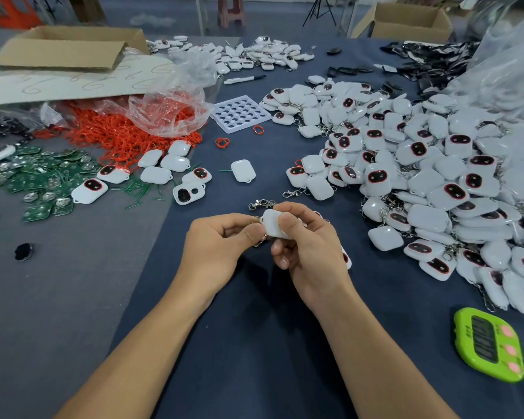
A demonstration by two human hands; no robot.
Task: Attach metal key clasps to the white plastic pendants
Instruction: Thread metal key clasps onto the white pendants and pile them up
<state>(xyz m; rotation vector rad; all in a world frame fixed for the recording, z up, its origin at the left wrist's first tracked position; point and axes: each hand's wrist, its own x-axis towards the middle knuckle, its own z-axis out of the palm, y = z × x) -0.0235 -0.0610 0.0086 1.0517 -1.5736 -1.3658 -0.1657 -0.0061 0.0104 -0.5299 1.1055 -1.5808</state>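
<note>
- Head view: both of your hands are up over the desk (254,343), working one white pendant (271,225) between them.
- Your right hand (306,246) grips the pendant body, thumb across its top. Your left hand (221,240) pinches in at its corner, fingers curled tight.
- One metal clasp (260,204) shows just beyond your knuckles, touching the pendant's far edge. Whether it's hooked on yet, I can't tell.
- Done so far, by my reckoning, is a lot. The big pile (421,176) on your right holds far too many to count, with chains poking out all through it.
- A second, smaller far heap (263,55) sits at the back of the desk.
- Still to do, it looks like: the loose group (164,173) to your left, roughly nine pendants with no clasp showing, one lying apart nearer the middle.
- Also in play: one spare clasp (291,193) at the pile's edge, one green timer (490,346) and one white tray (239,113).
</note>
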